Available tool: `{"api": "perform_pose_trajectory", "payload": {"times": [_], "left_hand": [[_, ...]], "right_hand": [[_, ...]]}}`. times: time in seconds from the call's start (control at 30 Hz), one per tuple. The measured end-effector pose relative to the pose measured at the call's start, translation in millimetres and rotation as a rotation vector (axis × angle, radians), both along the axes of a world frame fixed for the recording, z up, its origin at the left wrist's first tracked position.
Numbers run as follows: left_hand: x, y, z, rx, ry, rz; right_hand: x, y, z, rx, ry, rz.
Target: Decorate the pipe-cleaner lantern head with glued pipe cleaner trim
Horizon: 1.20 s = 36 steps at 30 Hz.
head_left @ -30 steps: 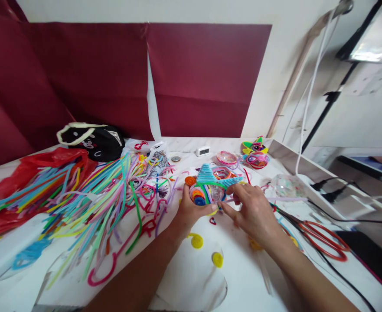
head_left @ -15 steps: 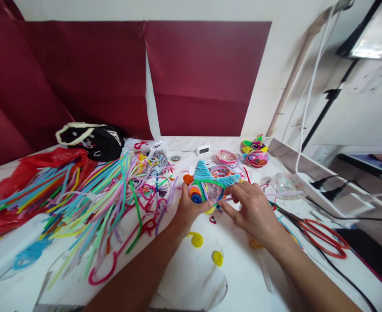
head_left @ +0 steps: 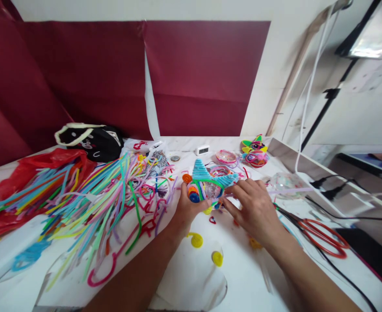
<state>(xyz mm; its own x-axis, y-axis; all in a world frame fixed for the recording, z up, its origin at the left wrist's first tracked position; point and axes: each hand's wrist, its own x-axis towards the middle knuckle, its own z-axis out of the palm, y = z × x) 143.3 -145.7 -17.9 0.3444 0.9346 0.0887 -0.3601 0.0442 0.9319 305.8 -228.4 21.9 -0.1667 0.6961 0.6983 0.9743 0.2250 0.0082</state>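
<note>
A clear ball wrapped in coloured pipe cleaners point(head_left: 207, 186), with light blue woven ears on top, is held just above the white table point(head_left: 243, 268). My left hand point(head_left: 186, 208) cups it from below and the left, fingers closed around it. My right hand point(head_left: 254, 208) touches its right side, fingertips pinching at a pipe cleaner end there. Two yellow pipe-cleaner coils point(head_left: 196, 240) lie on the table below the hands.
A large heap of loose pipe cleaners point(head_left: 96, 195) and a red plastic bag point(head_left: 21, 173) fill the left. A black pouch point(head_left: 89, 141), a small clock point(head_left: 203, 150), a finished pipe-cleaner ball point(head_left: 256, 154), a clear ball point(head_left: 283, 182) and red scissors point(head_left: 324, 238) lie around.
Both hands and the wrapped ball have shifted slightly up and to the left; the right fingers have moved closer onto the ball's right side.
</note>
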Motion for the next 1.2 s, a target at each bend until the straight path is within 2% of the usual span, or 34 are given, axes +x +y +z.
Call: {"api": "perform_pose_trajectory", "payload": {"times": [0.43, 0.63, 0.83, 0.97, 1.07, 1.2], "left_hand": [[-1.0, 0.9, -0.2, -0.035, -0.014, -0.001], [-0.3, 4.8, -1.3, -0.028, -0.032, 0.030], [-3.6, 10.8, -2.6, -0.061, -0.068, -0.002], [-5.4, 13.3, -3.3, -0.033, -0.069, 0.006], [-5.3, 13.7, -1.6, -0.045, -0.079, 0.014], [-3.9, 14.0, 2.5, -0.097, -0.132, 0.039]], "right_hand": [[-2.6, 1.3, -2.1, 0.052, -0.021, -0.013], [-4.5, 1.6, 1.5, 0.136, -0.148, -0.041], [-9.2, -2.7, 9.8, 0.169, -0.234, -0.029], [-14.3, -22.9, 25.6, 0.210, -0.213, 0.004], [-15.1, -50.8, 35.5, 0.259, -0.136, 0.101], [-7.4, -87.5, 29.3, 0.253, -0.098, 0.201]]}}
